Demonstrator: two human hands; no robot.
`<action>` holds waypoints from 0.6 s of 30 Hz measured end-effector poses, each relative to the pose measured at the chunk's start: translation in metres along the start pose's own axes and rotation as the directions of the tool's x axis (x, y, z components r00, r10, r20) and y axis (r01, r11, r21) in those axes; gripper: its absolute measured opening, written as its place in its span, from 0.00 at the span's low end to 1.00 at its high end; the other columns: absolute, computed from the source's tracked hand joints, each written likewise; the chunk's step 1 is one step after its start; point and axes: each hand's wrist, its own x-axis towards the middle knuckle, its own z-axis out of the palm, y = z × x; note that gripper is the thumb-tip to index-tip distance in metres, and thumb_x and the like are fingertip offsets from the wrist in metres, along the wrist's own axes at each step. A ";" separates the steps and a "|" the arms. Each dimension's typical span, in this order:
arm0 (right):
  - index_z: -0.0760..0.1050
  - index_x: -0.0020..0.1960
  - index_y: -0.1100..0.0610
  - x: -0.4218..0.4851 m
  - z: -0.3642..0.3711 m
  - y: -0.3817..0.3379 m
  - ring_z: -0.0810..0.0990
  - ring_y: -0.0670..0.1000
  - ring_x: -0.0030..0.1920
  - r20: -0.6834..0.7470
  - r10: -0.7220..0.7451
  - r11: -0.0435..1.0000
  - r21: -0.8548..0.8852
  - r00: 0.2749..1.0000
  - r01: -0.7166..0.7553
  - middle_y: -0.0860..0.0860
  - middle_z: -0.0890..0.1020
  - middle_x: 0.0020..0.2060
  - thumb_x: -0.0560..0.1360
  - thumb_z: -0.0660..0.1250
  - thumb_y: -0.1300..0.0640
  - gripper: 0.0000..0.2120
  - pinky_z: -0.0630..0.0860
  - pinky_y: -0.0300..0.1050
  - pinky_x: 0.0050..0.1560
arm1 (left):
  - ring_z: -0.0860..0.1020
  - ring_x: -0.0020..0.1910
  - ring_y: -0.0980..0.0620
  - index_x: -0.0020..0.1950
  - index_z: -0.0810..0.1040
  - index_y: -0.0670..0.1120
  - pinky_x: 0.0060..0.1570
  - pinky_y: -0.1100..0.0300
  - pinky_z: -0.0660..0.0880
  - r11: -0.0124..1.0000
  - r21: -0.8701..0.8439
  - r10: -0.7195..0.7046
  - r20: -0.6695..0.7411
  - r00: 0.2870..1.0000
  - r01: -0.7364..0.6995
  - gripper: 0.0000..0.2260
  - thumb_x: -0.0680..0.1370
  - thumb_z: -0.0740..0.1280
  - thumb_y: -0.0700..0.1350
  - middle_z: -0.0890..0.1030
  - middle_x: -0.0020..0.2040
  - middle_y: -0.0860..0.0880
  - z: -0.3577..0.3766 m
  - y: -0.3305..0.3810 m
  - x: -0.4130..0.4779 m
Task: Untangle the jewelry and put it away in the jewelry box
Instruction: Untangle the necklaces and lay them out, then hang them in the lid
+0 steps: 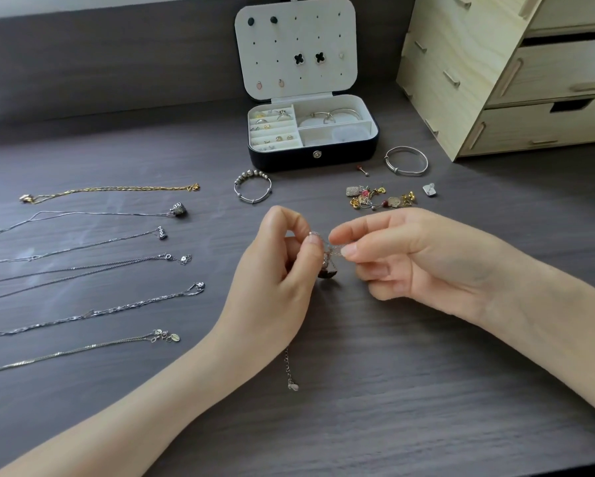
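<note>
My left hand (282, 266) and my right hand (416, 256) meet over the middle of the dark table, and both pinch a thin tangled chain (330, 247) between thumb and fingertips. A dark pendant (327, 273) hangs from the chain just below the fingers. The chain's tail with its clasp (290, 373) trails on the table under my left wrist. The open jewelry box (344, 156) stands at the back, with rings and bangles in its white compartments and earrings pinned in its raised lid (296, 39).
Several straightened necklaces (93, 263) lie in rows at the left. A beaded bangle (253, 187) and a plain silver bangle (406, 160) lie in front of the box, beside a heap of earrings and charms (378, 197). A wooden drawer unit (516, 70) fills the back right.
</note>
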 end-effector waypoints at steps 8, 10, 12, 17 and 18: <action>0.78 0.39 0.61 0.002 0.000 0.000 0.69 0.47 0.27 -0.189 -0.217 0.946 -0.282 0.958 0.159 0.54 0.76 0.29 0.73 0.67 0.66 0.05 0.67 0.39 0.30 | 0.59 0.21 0.56 0.42 0.63 0.45 0.24 0.68 0.55 0.997 0.081 0.005 0.015 1.000 -0.006 0.08 0.79 0.60 0.38 0.65 0.21 0.54 0.000 0.001 -0.001; 0.77 0.39 0.61 0.003 -0.001 -0.003 0.70 0.46 0.29 -0.183 -0.244 0.963 -0.161 0.952 0.216 0.54 0.78 0.32 0.74 0.64 0.68 0.07 0.67 0.39 0.32 | 0.59 0.21 0.56 0.42 0.64 0.46 0.23 0.68 0.56 0.995 0.104 0.000 0.029 1.000 -0.003 0.08 0.79 0.60 0.39 0.64 0.22 0.53 0.000 0.001 -0.002; 0.75 0.40 0.61 0.004 -0.002 -0.004 0.71 0.46 0.31 -0.160 -0.227 0.973 -0.004 0.961 0.229 0.53 0.78 0.32 0.75 0.61 0.69 0.08 0.68 0.37 0.32 | 0.59 0.22 0.56 0.41 0.64 0.48 0.23 0.67 0.56 0.993 0.116 -0.007 0.035 0.999 0.003 0.09 0.79 0.60 0.39 0.65 0.23 0.53 0.000 0.001 -0.002; 0.72 0.40 0.60 0.009 -0.003 -0.002 0.70 0.48 0.30 -0.119 -0.126 0.960 0.236 0.985 0.151 0.53 0.77 0.31 0.75 0.58 0.69 0.08 0.66 0.37 0.26 | 0.60 0.23 0.56 0.42 0.65 0.48 0.24 0.66 0.57 0.991 0.135 -0.003 0.065 0.998 -0.006 0.08 0.79 0.61 0.39 0.66 0.24 0.51 0.000 0.001 -0.002; 0.72 0.40 0.60 0.010 -0.003 -0.002 0.69 0.47 0.29 -0.119 -0.113 0.964 0.226 0.986 0.138 0.54 0.76 0.30 0.75 0.58 0.69 0.08 0.65 0.37 0.25 | 0.60 0.23 0.55 0.43 0.66 0.47 0.24 0.66 0.57 0.990 0.139 -0.006 0.074 0.997 -0.005 0.07 0.78 0.61 0.38 0.66 0.24 0.51 0.000 0.001 -0.002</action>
